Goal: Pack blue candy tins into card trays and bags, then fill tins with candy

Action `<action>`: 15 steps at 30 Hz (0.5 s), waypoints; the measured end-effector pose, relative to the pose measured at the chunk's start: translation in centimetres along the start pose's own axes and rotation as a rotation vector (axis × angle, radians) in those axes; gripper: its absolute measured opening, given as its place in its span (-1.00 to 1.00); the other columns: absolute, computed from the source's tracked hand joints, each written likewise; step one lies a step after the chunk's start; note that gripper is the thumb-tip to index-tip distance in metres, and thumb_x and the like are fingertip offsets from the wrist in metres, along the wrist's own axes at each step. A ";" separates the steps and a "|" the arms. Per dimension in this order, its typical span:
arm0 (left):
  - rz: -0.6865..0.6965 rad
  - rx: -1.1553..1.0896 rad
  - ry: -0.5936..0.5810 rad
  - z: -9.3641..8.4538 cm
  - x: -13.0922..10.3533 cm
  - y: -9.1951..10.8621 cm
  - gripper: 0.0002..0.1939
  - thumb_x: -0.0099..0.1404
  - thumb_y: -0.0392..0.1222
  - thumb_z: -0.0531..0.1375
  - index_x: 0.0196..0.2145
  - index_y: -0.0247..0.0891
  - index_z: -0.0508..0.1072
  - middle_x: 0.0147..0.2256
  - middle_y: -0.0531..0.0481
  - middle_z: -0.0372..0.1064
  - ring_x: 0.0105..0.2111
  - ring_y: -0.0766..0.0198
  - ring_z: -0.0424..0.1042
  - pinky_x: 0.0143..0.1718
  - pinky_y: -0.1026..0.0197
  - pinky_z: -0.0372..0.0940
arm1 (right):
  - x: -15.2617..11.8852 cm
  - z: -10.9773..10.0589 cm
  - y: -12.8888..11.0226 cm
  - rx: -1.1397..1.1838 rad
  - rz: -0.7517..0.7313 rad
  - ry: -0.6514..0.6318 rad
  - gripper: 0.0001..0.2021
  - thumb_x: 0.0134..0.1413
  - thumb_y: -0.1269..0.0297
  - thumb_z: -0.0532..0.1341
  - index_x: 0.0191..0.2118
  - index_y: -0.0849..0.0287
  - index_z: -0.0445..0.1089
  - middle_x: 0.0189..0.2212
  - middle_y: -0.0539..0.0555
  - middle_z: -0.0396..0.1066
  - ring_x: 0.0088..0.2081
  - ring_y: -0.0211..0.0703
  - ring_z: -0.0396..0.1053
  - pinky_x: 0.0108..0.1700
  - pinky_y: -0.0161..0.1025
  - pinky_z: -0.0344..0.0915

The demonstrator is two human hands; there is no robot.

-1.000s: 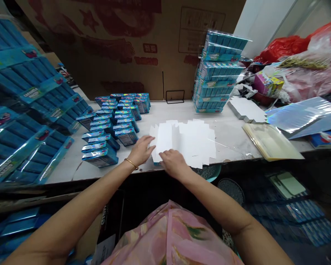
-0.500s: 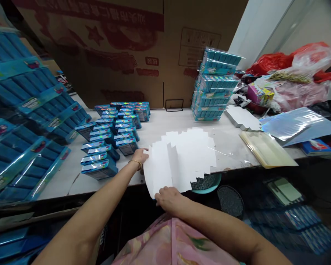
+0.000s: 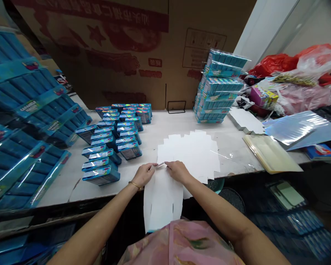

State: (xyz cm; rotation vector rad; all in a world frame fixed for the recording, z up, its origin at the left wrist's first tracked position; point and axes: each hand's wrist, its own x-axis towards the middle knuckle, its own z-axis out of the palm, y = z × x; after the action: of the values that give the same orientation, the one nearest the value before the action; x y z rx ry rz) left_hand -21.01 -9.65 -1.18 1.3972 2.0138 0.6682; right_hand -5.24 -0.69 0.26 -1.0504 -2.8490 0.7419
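A white cardboard box blank lies partly over the table's front edge, close against my body. At its far end, my left hand pinches the left corner. My right hand grips the right corner of the same end, and a narrow flap stands between the two hands. Beneath and to the right, more flat white blanks lie on the table. Rows of small blue boxes stand to the left of my left hand.
Stacked blue display packs rise at the left, and another stack stands at the back right. Behind the table is a large brown carton. Clear plastic sheets and bags lie at the right.
The blank has come nearer my body and now hangs over the edge. My right hand has moved from its near end to the far end; my left hand is now at the far left corner.
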 end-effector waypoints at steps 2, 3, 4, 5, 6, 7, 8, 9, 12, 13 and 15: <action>-0.026 0.027 -0.071 -0.4 0.9 0.5 -0.66 0.04 -0.12 0.00 -0.34 -0.29 0.49 -0.48 0.00 0.42 -0.40 0.22 0.34 -0.37 0.27 0.17 | 0.0 -0.3 0.0 0.060 -0.031 -0.063 -0.72 -0.02 0.44 0.04 -0.18 0.08 0.37 -0.23 -0.01 0.42 -0.18 -0.20 0.33 -0.17 -0.29 0.19; -0.058 0.033 -0.093 -0.5 1.5 0.7 -0.68 0.02 -0.08 0.03 -0.40 -0.29 0.50 -0.50 0.00 0.41 -0.40 0.22 0.34 -0.39 0.27 0.17 | 0.2 -0.6 0.1 0.121 0.004 -0.079 -0.74 -0.03 0.42 0.06 -0.21 0.11 0.38 -0.25 0.00 0.43 -0.20 -0.21 0.34 -0.18 -0.31 0.21; -0.096 0.036 -0.103 -0.5 2.0 0.8 -0.70 0.00 -0.08 0.06 -0.45 -0.30 0.50 -0.51 0.00 0.41 -0.40 0.21 0.34 -0.40 0.28 0.16 | 0.5 -0.9 0.3 0.190 0.060 -0.090 -0.76 -0.04 0.41 0.07 -0.23 0.14 0.39 -0.26 0.01 0.43 -0.22 -0.23 0.35 -0.20 -0.33 0.22; -0.135 0.038 -0.104 -0.4 2.5 0.9 -0.72 -0.03 -0.09 0.09 -0.49 -0.31 0.50 -0.53 -0.01 0.40 -0.41 0.21 0.34 -0.42 0.28 0.16 | 0.8 -1.1 0.5 0.254 0.128 -0.100 -0.79 -0.04 0.40 0.09 -0.26 0.16 0.40 -0.29 0.01 0.44 -0.24 -0.26 0.35 -0.23 -0.36 0.23; -0.168 0.038 -0.103 -0.3 2.9 1.0 -0.74 -0.05 -0.10 0.10 -0.50 -0.32 0.49 -0.54 -0.01 0.40 -0.42 0.21 0.34 -0.44 0.28 0.16 | 1.1 -1.2 0.7 0.305 0.192 -0.107 -0.81 -0.05 0.39 0.10 -0.28 0.17 0.40 -0.31 0.02 0.44 -0.27 -0.28 0.36 -0.25 -0.38 0.24; -0.185 0.034 -0.102 -0.2 3.2 1.0 -0.75 -0.05 -0.11 0.11 -0.51 -0.33 0.49 -0.54 -0.02 0.40 -0.42 0.21 0.35 -0.44 0.27 0.16 | 1.4 -1.3 0.8 0.338 0.243 -0.112 -0.82 -0.07 0.40 0.12 -0.29 0.18 0.40 -0.33 0.01 0.44 -0.29 -0.29 0.37 -0.27 -0.39 0.25; -0.188 0.030 -0.101 0.0 3.4 1.0 -0.75 -0.05 -0.12 0.11 -0.50 -0.34 0.48 -0.54 -0.03 0.39 -0.42 0.21 0.35 -0.44 0.27 0.17 | 1.7 -1.2 0.9 0.352 0.275 -0.114 -0.81 -0.09 0.41 0.14 -0.28 0.17 0.39 -0.34 0.00 0.44 -0.29 -0.29 0.37 -0.27 -0.39 0.25; -0.187 0.025 -0.099 0.2 3.5 0.9 -0.76 -0.06 -0.14 0.12 -0.49 -0.34 0.48 -0.51 -0.04 0.40 -0.40 0.20 0.35 -0.42 0.27 0.18 | 1.8 -1.1 0.9 0.349 0.295 -0.108 -0.76 -0.14 0.42 0.17 -0.24 0.16 0.38 -0.31 0.00 0.43 -0.26 -0.27 0.36 -0.25 -0.38 0.25; -0.174 0.003 -0.074 0.4 3.6 0.6 -0.65 -0.08 -0.18 0.15 -0.29 -0.37 0.44 -0.36 -0.08 0.41 -0.29 0.20 0.35 -0.32 0.27 0.20 | 2.1 -0.7 0.7 0.307 0.365 -0.057 -0.47 -0.27 0.41 0.26 -0.04 0.19 0.24 -0.11 0.12 0.32 -0.10 -0.14 0.28 -0.14 -0.27 0.22; -0.172 -0.003 -0.063 0.4 3.6 0.4 -0.56 -0.10 -0.19 0.16 -0.20 -0.38 0.40 -0.31 -0.09 0.40 -0.26 0.20 0.34 -0.29 0.27 0.21 | 2.1 -0.7 0.7 0.298 0.394 -0.045 -0.39 -0.31 0.39 0.28 0.01 0.22 0.19 -0.05 0.18 0.26 -0.06 -0.09 0.25 -0.12 -0.23 0.21; -0.173 -0.015 -0.056 0.4 3.6 0.0 -0.39 -0.11 -0.19 0.18 -0.05 -0.40 0.27 -0.27 -0.10 0.38 -0.25 0.22 0.34 -0.28 0.27 0.21 | 2.1 -0.6 0.7 0.298 0.435 -0.041 -0.32 -0.35 0.36 0.30 0.04 0.26 0.14 -0.04 0.23 0.23 -0.05 -0.05 0.24 -0.13 -0.22 0.22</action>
State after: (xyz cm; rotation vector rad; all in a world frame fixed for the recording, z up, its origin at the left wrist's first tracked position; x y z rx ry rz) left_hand -21.64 -6.23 -2.12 1.2033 2.0523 0.5610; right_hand -6.38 1.32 0.14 -1.6290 -2.4470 1.1778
